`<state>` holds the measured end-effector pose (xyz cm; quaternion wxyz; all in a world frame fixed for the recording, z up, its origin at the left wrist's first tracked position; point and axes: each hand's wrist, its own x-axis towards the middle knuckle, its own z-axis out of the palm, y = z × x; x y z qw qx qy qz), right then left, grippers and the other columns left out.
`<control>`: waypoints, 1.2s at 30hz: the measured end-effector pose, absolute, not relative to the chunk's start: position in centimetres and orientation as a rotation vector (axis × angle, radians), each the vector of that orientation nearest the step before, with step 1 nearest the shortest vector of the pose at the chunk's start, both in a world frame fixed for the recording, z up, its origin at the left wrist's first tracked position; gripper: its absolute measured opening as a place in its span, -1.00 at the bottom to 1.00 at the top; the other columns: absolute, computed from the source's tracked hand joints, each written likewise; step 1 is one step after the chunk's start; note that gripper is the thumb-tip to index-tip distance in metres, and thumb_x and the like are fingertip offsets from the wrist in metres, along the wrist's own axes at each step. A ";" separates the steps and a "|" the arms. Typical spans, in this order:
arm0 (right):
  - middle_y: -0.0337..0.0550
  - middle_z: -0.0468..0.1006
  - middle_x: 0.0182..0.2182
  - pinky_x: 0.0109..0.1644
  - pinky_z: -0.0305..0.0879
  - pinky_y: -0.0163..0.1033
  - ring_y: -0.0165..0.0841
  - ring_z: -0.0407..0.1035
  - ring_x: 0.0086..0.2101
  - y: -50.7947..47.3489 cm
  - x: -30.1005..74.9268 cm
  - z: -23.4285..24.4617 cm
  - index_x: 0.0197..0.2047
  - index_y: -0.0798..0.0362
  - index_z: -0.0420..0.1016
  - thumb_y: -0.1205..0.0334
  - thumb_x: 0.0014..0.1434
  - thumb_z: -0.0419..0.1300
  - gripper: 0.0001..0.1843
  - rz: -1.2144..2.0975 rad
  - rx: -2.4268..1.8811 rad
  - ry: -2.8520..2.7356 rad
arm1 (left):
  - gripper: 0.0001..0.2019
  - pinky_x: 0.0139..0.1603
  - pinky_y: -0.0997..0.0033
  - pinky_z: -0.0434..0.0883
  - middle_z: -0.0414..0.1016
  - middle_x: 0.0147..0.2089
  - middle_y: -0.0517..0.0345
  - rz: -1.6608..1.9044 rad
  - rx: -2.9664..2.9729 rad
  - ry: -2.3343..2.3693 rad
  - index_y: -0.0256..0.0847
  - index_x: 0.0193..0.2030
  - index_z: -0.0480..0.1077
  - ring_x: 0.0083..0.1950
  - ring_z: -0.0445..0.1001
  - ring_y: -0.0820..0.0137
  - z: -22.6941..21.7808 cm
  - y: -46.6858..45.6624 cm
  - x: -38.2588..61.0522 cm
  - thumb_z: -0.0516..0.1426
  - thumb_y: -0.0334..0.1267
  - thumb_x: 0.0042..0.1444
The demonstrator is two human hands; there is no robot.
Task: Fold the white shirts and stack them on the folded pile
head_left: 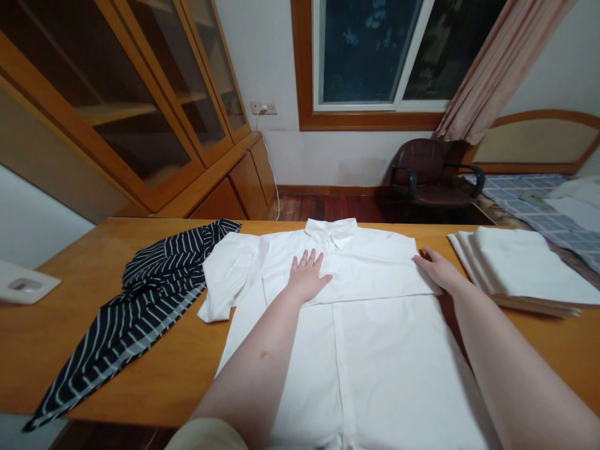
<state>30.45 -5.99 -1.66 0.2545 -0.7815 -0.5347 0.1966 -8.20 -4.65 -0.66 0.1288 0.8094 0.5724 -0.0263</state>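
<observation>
A white collared shirt (384, 350) lies spread front up on the wooden table, its button placket running down the middle. One sleeve (229, 269) sticks out to the left, while a layer of white cloth lies flat across the chest below the collar (330, 232). My left hand (308, 275) rests flat on that layer with its fingers spread. At the shirt's right edge is my right hand (435, 269), its fingers loosely bent and touching the cloth; nothing is visibly gripped in it. My forearms cover parts of the shirt.
Left of the shirt lies a crumpled black garment with white stripes (135, 312). A stack of folded white cloth (520, 265) sits on the table (154, 387) at right. A white object (25, 284) stands at the left edge. Behind are a chair (431, 172), bed and glass-door cabinet.
</observation>
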 end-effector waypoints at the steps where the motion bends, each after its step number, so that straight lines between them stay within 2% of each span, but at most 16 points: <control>1: 0.09 0.32 0.18 0.24 0.10 0.05 -0.04 0.24 0.14 -7.2 30.2 -1.8 0.20 0.09 0.30 -0.08 0.09 0.12 -0.33 0.585 -2.074 -1.450 | -0.23 0.36 -0.07 -0.28 -0.33 0.46 0.04 -0.074 2.357 1.662 -0.15 0.42 -0.18 0.45 -0.36 0.17 -0.8 -4.6 -8.2 -0.20 0.23 0.16; 5: -0.01 0.28 0.22 0.23 0.10 0.09 -0.02 0.17 0.18 -11.3 29.5 -1.9 0.25 -0.02 0.23 -0.11 0.02 0.19 -0.25 0.656 -1.911 -1.517 | -0.24 0.36 -0.06 -0.28 -0.33 0.46 0.04 -0.079 2.378 1.672 -0.14 0.42 -0.19 0.45 -0.36 0.17 -1.0 -4.6 -8.2 -0.20 0.22 0.17; 9: 0.01 0.23 0.24 0.27 0.05 0.06 -0.01 0.15 0.19 -12.6 29.6 -0.9 0.33 0.01 0.09 -0.04 -0.21 0.37 0.05 0.724 -1.850 -1.678 | -0.24 0.36 -0.06 -0.25 -0.30 0.46 0.03 -0.086 2.387 1.695 -0.14 0.42 -0.18 0.45 -0.34 0.16 -1.0 -4.7 -8.1 -0.20 0.22 0.18; 11: -0.01 0.21 0.26 0.29 0.01 0.06 -0.02 0.13 0.20 -12.5 29.7 -0.5 0.35 0.00 0.03 0.02 -0.26 0.40 0.13 0.747 -1.814 -1.749 | -0.25 0.36 -0.06 -0.25 -0.28 0.46 0.04 -0.071 2.391 1.702 -0.14 0.41 -0.16 0.45 -0.33 0.16 -0.9 -4.8 -8.0 -0.20 0.22 0.18; 13: -0.02 0.21 0.26 0.29 0.01 0.05 -0.04 0.14 0.20 -12.3 29.7 -0.3 0.34 -0.03 0.04 0.02 -0.20 0.38 0.07 0.763 -1.787 -1.730 | -0.26 0.36 -0.05 -0.25 -0.27 0.46 0.04 -0.064 2.391 1.707 -0.13 0.41 -0.16 0.45 -0.32 0.16 -0.8 -4.9 -7.9 -0.19 0.21 0.18; 16: -0.04 0.27 0.23 0.26 0.07 -0.02 -0.09 0.17 0.18 -11.6 30.0 -0.8 0.26 -0.03 0.18 -0.07 -0.07 0.27 -0.16 0.793 -1.681 -1.606 | -0.27 0.35 -0.07 -0.22 -0.26 0.46 0.00 -0.061 2.367 1.752 -0.15 0.41 -0.14 0.45 -0.30 0.12 -0.4 -5.2 -7.7 -0.17 0.18 0.19; 18: -0.04 0.34 0.17 0.22 0.14 -0.06 -0.14 0.23 0.15 -11.0 30.4 -1.5 0.19 0.00 0.28 -0.12 0.04 0.15 -0.32 0.783 -1.593 -1.497 | -0.33 0.35 -0.08 -0.18 -0.21 0.45 -0.04 -0.024 2.395 1.740 -0.18 0.39 -0.08 0.44 -0.23 0.10 0.4 -5.7 -7.3 -0.13 0.09 0.22; 21: -0.01 0.51 0.00 0.14 0.23 -0.07 -0.18 0.37 0.02 -9.8 30.8 -2.4 0.04 0.05 0.42 -0.13 0.15 -0.01 -0.45 0.587 -1.704 -1.330 | -0.49 0.37 0.06 -0.16 0.02 0.40 0.04 0.106 2.611 1.435 -0.13 0.33 0.08 0.38 0.01 0.24 2.2 -7.4 -5.7 -0.12 -0.12 0.25; 24: -0.01 0.56 -0.11 0.07 0.27 -0.04 -0.15 0.41 -0.07 -8.2 30.9 -2.5 -0.07 0.06 0.51 -0.09 0.12 0.07 -0.52 0.375 -1.957 -1.386 | -0.59 0.38 0.18 -0.15 0.22 0.31 0.17 0.200 2.793 1.000 -0.02 0.22 0.25 0.30 0.16 0.38 3.9 -9.7 -2.1 -0.12 -0.20 0.26; 27: -0.06 0.55 -0.06 0.07 0.26 -0.05 -0.16 0.39 -0.04 -6.7 30.9 -2.1 0.01 0.01 0.50 -0.03 0.11 0.10 -0.53 0.305 -2.009 -1.590 | -0.58 0.37 0.12 -0.08 0.06 0.39 0.09 0.178 2.893 0.713 -0.11 0.17 0.31 0.38 0.01 0.28 4.3 -12.0 3.1 0.00 -0.11 0.19; 30: -0.10 0.51 0.02 0.13 0.21 -0.06 -0.20 0.34 0.03 -5.7 31.1 -1.8 0.11 -0.02 0.43 0.01 0.17 0.04 -0.52 0.267 -1.982 -1.715 | -0.48 0.34 -0.02 -0.05 -0.08 0.42 -0.10 0.083 2.903 0.796 -0.29 0.14 0.34 0.41 -0.09 0.11 2.9 -13.8 7.7 0.08 -0.03 0.11; 33: -0.15 0.46 0.08 0.20 0.13 -0.07 -0.24 0.28 0.10 -5.3 31.5 -2.0 0.09 -0.03 0.45 0.01 0.23 -0.04 -0.54 0.263 -1.936 -1.790 | -0.43 0.35 -0.04 -0.07 -0.17 0.44 -0.12 0.175 2.856 1.002 -0.33 0.23 0.24 0.42 -0.13 0.11 0.8 -14.8 10.1 0.01 -0.03 0.16; 36: -0.16 0.45 0.09 0.22 0.10 -0.10 -0.27 0.27 0.11 -5.1 31.6 -2.1 0.08 -0.03 0.46 0.00 0.26 -0.09 -0.52 0.258 -1.914 -1.788 | -0.38 0.37 -0.08 -0.16 -0.26 0.46 -0.04 0.305 2.828 1.065 -0.32 0.32 0.11 0.44 -0.25 0.12 -0.4 -14.9 10.4 -0.09 0.01 0.21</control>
